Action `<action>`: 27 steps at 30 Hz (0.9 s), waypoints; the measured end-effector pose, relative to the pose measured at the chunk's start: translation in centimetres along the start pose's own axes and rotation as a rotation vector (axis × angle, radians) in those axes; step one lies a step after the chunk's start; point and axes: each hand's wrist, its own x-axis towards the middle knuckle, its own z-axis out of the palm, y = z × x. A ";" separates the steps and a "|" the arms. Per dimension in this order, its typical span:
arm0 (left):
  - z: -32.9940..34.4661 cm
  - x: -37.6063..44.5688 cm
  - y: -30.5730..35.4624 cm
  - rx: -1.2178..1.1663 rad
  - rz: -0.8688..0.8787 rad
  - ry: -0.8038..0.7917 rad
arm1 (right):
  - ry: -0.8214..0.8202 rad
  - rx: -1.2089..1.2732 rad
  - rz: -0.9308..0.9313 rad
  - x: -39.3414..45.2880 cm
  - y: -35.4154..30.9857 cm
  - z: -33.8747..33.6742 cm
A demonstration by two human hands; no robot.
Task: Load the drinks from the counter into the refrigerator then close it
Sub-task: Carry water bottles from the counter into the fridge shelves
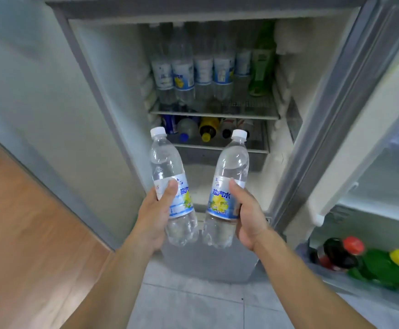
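Left hand [154,216]: wrapped round the label band of a clear water bottle [170,186], thumb across the front, white cap up, bottle leaning slightly toward the other hand's side at its base.

Right hand [247,216]: wrapped round the label of a second clear bottle [227,188], thumb on the front, white cap up, top tilted outward. The two bottle bases nearly meet between the hands; whether they touch cannot be told.

Refrigerator [113,103]: open, directly beyond both held bottles, interior walls frosted.

Upper wire shelf [213,113], above and beyond the caps: a row of upright clear labelled bottles [203,70], with one green bottle [262,60] at the end on the right hand's side.

Lower shelf [219,148], just behind the held caps: several bottles lying down [208,129], caps toward the viewer.

Refrigerator door [369,143]: swung open beyond the right hand; its low bin holds a dark red-capped bottle [338,254] and a green yellow-capped bottle [386,267].

Wooden surface [27,233]: outside the left forearm.

Tiled floor [189,305]: beneath both forearms.
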 end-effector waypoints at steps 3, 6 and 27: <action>1.2 3.9 3.4 0.041 0.080 -0.043 | 0.032 -0.038 -0.067 2.7 -2.8 1.4; 2.0 8.0 6.7 0.071 0.176 -0.050 | 0.095 -0.065 -0.209 5.6 -5.4 3.0; 9.8 27.3 15.2 0.252 0.586 -0.107 | 0.455 -0.201 -0.638 23.7 -17.3 7.3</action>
